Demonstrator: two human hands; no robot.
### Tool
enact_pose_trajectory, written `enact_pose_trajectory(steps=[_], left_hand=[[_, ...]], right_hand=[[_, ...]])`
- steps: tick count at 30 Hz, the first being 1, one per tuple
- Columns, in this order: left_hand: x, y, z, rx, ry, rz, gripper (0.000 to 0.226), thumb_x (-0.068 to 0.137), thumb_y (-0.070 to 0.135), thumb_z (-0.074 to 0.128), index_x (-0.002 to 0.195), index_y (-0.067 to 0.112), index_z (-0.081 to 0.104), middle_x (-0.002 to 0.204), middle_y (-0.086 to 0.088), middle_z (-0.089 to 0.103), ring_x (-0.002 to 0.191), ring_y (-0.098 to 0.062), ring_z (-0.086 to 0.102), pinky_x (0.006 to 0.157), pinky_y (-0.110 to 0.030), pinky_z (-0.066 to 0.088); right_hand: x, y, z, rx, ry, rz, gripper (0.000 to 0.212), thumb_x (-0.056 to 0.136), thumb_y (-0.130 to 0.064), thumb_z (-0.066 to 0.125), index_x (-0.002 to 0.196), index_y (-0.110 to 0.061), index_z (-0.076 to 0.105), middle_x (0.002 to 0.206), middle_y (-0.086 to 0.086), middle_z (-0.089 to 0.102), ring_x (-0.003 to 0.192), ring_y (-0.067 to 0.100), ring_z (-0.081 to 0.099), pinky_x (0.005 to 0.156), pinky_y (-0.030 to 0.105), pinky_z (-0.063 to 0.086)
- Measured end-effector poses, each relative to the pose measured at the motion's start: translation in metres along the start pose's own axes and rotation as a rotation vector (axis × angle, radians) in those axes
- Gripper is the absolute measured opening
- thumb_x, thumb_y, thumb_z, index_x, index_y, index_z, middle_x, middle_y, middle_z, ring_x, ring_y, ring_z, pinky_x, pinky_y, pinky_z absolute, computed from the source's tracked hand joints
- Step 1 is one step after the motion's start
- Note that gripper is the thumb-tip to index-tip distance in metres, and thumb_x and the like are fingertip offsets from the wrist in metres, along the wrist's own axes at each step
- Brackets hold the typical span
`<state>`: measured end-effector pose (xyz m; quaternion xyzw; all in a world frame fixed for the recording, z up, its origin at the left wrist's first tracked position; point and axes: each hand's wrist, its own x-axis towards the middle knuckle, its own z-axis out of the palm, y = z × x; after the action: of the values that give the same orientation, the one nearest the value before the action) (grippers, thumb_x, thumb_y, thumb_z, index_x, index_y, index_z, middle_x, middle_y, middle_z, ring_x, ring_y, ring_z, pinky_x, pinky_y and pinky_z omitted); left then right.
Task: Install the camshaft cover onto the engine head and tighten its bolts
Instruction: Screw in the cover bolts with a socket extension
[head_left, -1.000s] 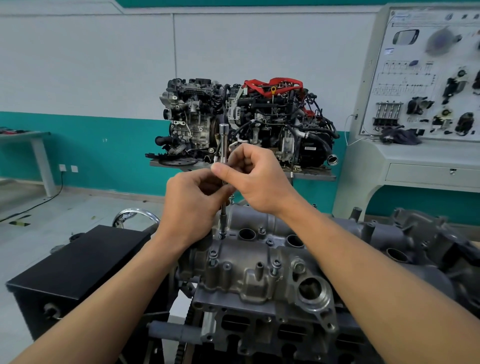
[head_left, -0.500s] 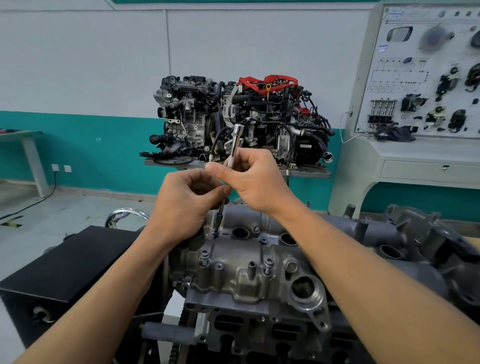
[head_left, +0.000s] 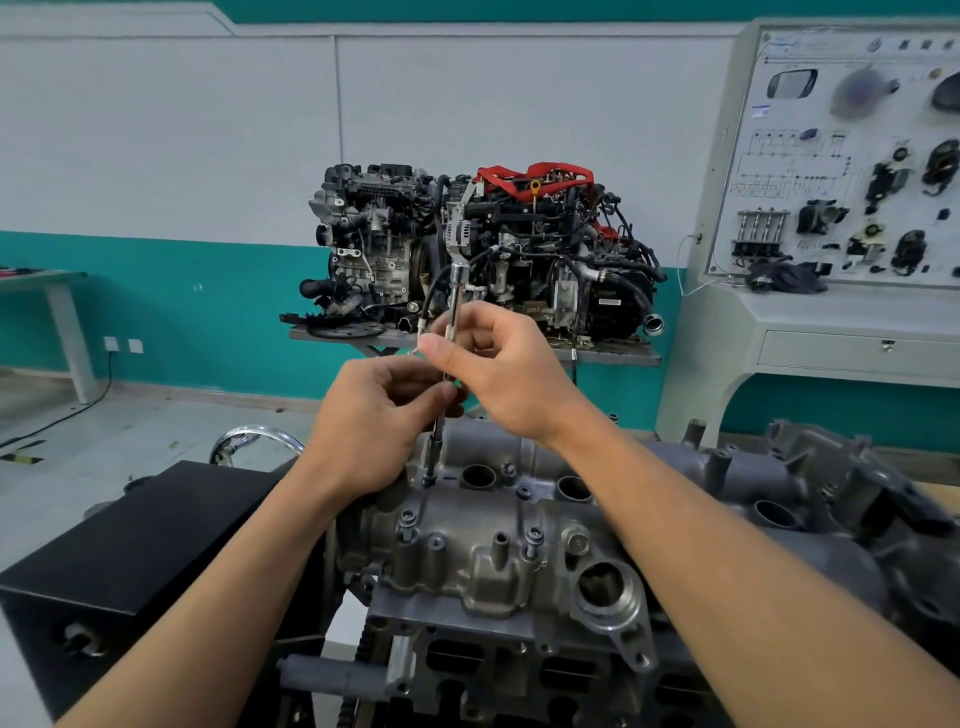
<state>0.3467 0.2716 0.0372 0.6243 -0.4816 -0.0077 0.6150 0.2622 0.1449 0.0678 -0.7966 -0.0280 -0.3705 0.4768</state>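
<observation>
**Both hands on the driver bar, tip seated at a cover bolt**

I note my right hand (head_left: 506, 369) pinching the upper part of the chrome extension bar (head_left: 455, 306) between thumb and fingers. Just below and left of it, my left hand (head_left: 374, 426) curls its fingers round the bar's lower shaft. The bar leans slightly. Under the left hand its tip meets a bolt (head_left: 428, 480) at the left edge of the camshaft cover (head_left: 467, 551), which sits on the engine head (head_left: 519, 670). Beyond both hands stands a display engine (head_left: 467, 249).
</observation>
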Motion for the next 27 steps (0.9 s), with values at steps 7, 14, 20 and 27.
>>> enact_pose_trajectory(steps=[7, 14, 20, 27], left_hand=[[0.0022, 0.003, 0.0012, -0.007, -0.093, 0.046, 0.014, 0.095, 0.011, 0.064, 0.098, 0.018, 0.076, 0.089, -0.002, 0.079, 0.086, -0.013, 0.075, 0.076, -0.022, 0.057], [0.0007, -0.001, -0.0007, -0.02, -0.017, -0.012, 0.009, 0.092, 0.008, 0.067, 0.091, 0.013, 0.074, 0.08, -0.005, 0.078, 0.076, -0.018, 0.076, 0.075, -0.032, 0.062], [0.0004, 0.0046, 0.0027, 0.06, -0.083, 0.021, 0.022, 0.102, 0.008, 0.051, 0.102, 0.008, 0.073, 0.089, -0.009, 0.077, 0.08, -0.008, 0.073, 0.073, -0.017, 0.055], [-0.0006, -0.0007, -0.0019, 0.078, 0.129, 0.002, 0.009, 0.084, 0.017, 0.079, 0.089, 0.012, 0.073, 0.073, 0.003, 0.077, 0.066, -0.009, 0.073, 0.059, -0.018, 0.055]], right_hand=[[-0.0015, -0.0009, -0.0002, -0.024, -0.013, 0.007, 0.008, 0.093, -0.008, 0.066, 0.088, -0.013, 0.064, 0.075, 0.002, 0.063, 0.071, 0.012, 0.059, 0.07, 0.032, 0.054], [-0.0008, 0.0022, -0.0019, -0.022, -0.025, 0.018, 0.022, 0.087, -0.019, 0.076, 0.1, -0.011, 0.061, 0.061, -0.001, 0.05, 0.057, 0.012, 0.046, 0.056, 0.024, 0.043], [-0.0001, 0.0013, -0.0052, -0.027, -0.038, 0.035, 0.015, 0.098, -0.008, 0.057, 0.09, -0.01, 0.07, 0.059, -0.015, 0.058, 0.056, -0.003, 0.052, 0.058, 0.011, 0.042], [-0.0002, 0.0026, -0.0006, -0.041, 0.001, -0.02, 0.02, 0.083, -0.021, 0.08, 0.084, -0.011, 0.063, 0.067, 0.007, 0.06, 0.062, 0.02, 0.056, 0.06, 0.036, 0.051]])
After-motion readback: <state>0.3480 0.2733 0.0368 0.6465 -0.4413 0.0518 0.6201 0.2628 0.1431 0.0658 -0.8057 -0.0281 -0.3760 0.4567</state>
